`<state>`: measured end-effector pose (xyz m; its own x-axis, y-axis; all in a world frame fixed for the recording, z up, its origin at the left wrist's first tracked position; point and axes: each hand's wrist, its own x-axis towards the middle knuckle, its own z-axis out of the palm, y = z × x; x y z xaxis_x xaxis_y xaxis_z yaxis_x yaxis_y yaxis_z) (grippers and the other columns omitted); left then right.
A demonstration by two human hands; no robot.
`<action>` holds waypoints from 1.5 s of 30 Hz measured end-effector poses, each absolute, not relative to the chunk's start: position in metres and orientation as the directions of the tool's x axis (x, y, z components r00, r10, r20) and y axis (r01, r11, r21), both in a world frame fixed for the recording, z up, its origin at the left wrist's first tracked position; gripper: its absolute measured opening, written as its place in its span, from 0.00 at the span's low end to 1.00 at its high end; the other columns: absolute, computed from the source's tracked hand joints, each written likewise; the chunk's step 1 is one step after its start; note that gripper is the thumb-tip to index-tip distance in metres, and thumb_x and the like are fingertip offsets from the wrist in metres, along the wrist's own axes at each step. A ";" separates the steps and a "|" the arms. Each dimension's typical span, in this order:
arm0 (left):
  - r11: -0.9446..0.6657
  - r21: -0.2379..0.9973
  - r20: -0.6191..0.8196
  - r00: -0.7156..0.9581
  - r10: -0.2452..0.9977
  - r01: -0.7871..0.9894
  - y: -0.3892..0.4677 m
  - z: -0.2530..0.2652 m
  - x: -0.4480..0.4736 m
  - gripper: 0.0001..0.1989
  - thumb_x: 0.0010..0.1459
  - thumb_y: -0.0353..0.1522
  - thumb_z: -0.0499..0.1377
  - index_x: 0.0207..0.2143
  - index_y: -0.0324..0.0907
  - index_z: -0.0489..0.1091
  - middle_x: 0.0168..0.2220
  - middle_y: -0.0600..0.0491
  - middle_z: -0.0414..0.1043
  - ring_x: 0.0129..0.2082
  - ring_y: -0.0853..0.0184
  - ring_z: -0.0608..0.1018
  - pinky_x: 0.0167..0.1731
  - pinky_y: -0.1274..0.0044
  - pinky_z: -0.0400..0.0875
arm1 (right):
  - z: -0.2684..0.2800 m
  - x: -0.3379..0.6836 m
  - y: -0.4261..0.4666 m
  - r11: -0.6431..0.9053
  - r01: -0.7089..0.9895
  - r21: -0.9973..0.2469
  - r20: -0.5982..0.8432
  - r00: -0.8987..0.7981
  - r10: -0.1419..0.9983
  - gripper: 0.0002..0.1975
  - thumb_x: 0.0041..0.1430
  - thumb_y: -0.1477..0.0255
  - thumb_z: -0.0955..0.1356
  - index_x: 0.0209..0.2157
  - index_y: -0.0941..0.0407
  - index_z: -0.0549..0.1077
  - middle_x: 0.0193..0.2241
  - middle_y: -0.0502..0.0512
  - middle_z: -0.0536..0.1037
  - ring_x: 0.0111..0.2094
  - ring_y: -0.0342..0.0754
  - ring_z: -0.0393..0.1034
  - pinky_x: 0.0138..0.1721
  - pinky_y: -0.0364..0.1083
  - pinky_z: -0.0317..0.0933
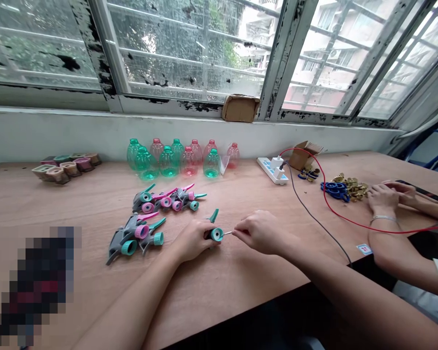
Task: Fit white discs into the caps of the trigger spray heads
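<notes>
My left hand [194,239] is wrapped round a grey spray trigger head [216,234] with a teal collar and teal lever, its collar facing right. In a pinch, my right hand [260,232] holds a thin pale stick-like piece [228,233], whose tip reaches the collar's opening; whether it is inside I cannot tell. Left of my left hand lie more spray trigger heads [131,232] with pink and teal collars. Behind them is a second cluster of the same heads [168,198].
Green and pink clear bottles [170,162] stand by the wall. Small lidded containers [68,167] sit at the back left. A power strip [272,170] trails a red cable [324,184]. At right, another person's hands [385,198] are near blue rings [335,191] and gold pieces [350,186].
</notes>
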<state>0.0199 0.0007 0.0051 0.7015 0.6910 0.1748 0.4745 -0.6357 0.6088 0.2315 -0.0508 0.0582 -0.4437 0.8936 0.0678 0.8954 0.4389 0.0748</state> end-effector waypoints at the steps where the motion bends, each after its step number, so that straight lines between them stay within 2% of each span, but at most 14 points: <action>1: -0.636 0.611 0.173 0.705 0.688 0.471 0.001 0.006 0.020 0.03 0.52 0.30 0.61 0.27 0.38 0.73 0.23 0.57 0.66 0.24 0.72 0.65 0.25 0.81 0.54 | 0.056 0.234 -0.050 0.451 0.890 0.065 0.077 -0.455 0.887 0.21 0.65 0.64 0.60 0.25 0.55 0.76 0.27 0.53 0.80 0.28 0.45 0.71 0.27 0.44 0.45; 6: -0.637 0.588 0.180 0.686 0.705 0.499 0.001 0.007 0.023 0.03 0.51 0.29 0.61 0.26 0.38 0.73 0.23 0.56 0.67 0.24 0.72 0.65 0.25 0.81 0.54 | 0.049 0.235 -0.053 0.426 0.902 0.069 0.155 -0.431 0.889 0.21 0.66 0.64 0.60 0.23 0.55 0.75 0.25 0.51 0.78 0.26 0.43 0.68 0.26 0.44 0.43; 10: -0.614 0.594 0.180 0.658 0.731 0.520 0.000 0.005 0.024 0.04 0.51 0.31 0.62 0.27 0.38 0.74 0.22 0.57 0.67 0.23 0.73 0.65 0.24 0.81 0.53 | 0.050 0.228 -0.060 0.421 0.890 0.174 0.224 -0.452 0.863 0.18 0.67 0.69 0.59 0.28 0.55 0.75 0.29 0.54 0.78 0.31 0.46 0.70 0.26 0.44 0.44; 15: -0.610 0.587 0.179 0.649 0.740 0.533 0.000 0.004 0.024 0.03 0.51 0.30 0.62 0.29 0.39 0.75 0.23 0.57 0.68 0.23 0.73 0.66 0.25 0.81 0.54 | 0.055 0.221 -0.069 0.448 0.864 0.228 0.137 -0.484 0.864 0.15 0.65 0.75 0.59 0.31 0.57 0.76 0.29 0.57 0.78 0.29 0.48 0.72 0.23 0.43 0.48; 21: -0.646 0.568 0.202 0.675 0.710 0.510 0.002 0.002 0.024 0.02 0.51 0.28 0.61 0.26 0.38 0.73 0.23 0.56 0.68 0.25 0.72 0.66 0.26 0.80 0.54 | 0.060 0.203 -0.079 0.340 0.923 0.178 0.036 -0.351 0.936 0.16 0.64 0.75 0.59 0.33 0.59 0.77 0.29 0.61 0.79 0.28 0.48 0.73 0.24 0.42 0.55; 25: -0.655 0.557 0.212 0.675 0.707 0.511 0.002 0.001 0.022 0.02 0.51 0.28 0.61 0.27 0.38 0.74 0.24 0.56 0.68 0.24 0.72 0.65 0.25 0.80 0.54 | 0.062 0.206 -0.072 0.263 0.958 0.115 0.027 -0.268 0.963 0.19 0.65 0.67 0.59 0.31 0.56 0.79 0.29 0.60 0.79 0.29 0.49 0.73 0.29 0.43 0.57; 28: -0.657 0.557 0.206 0.682 0.701 0.507 0.001 0.002 0.021 0.03 0.51 0.29 0.61 0.27 0.38 0.73 0.22 0.57 0.66 0.24 0.72 0.64 0.25 0.80 0.53 | 0.057 0.219 -0.061 0.307 0.951 0.041 0.033 -0.309 0.951 0.21 0.65 0.62 0.59 0.28 0.54 0.79 0.27 0.56 0.79 0.29 0.47 0.72 0.30 0.43 0.53; 33: -0.654 0.583 0.201 0.695 0.690 0.481 0.000 0.005 0.021 0.05 0.52 0.30 0.60 0.26 0.38 0.73 0.21 0.58 0.64 0.23 0.72 0.63 0.24 0.80 0.53 | 0.039 0.234 -0.057 0.356 0.933 -0.058 0.123 -0.347 0.930 0.23 0.66 0.61 0.59 0.24 0.55 0.77 0.23 0.53 0.78 0.25 0.43 0.67 0.26 0.43 0.44; 38: -0.642 0.599 0.195 0.690 0.697 0.478 0.000 0.005 0.021 0.03 0.50 0.28 0.61 0.25 0.38 0.72 0.21 0.58 0.65 0.24 0.73 0.64 0.25 0.81 0.54 | 0.024 0.239 -0.058 0.401 0.904 -0.147 0.192 -0.372 0.908 0.24 0.67 0.62 0.58 0.24 0.56 0.77 0.20 0.51 0.76 0.21 0.41 0.62 0.25 0.43 0.42; 42: -0.618 0.606 0.175 0.674 0.718 0.501 0.000 0.005 0.023 0.02 0.50 0.28 0.61 0.27 0.38 0.74 0.22 0.58 0.67 0.23 0.73 0.64 0.25 0.80 0.54 | 0.019 0.241 -0.059 0.385 0.912 -0.138 0.230 -0.349 0.909 0.25 0.68 0.62 0.58 0.23 0.56 0.76 0.20 0.50 0.75 0.22 0.40 0.62 0.25 0.43 0.41; 45: -0.614 0.592 0.179 0.657 0.732 0.523 -0.001 0.005 0.024 0.03 0.51 0.30 0.62 0.27 0.38 0.74 0.21 0.58 0.66 0.23 0.73 0.63 0.24 0.80 0.52 | 0.022 0.239 -0.062 0.360 0.932 -0.043 0.302 -0.331 0.894 0.22 0.67 0.63 0.59 0.25 0.56 0.76 0.23 0.51 0.76 0.25 0.42 0.65 0.26 0.44 0.41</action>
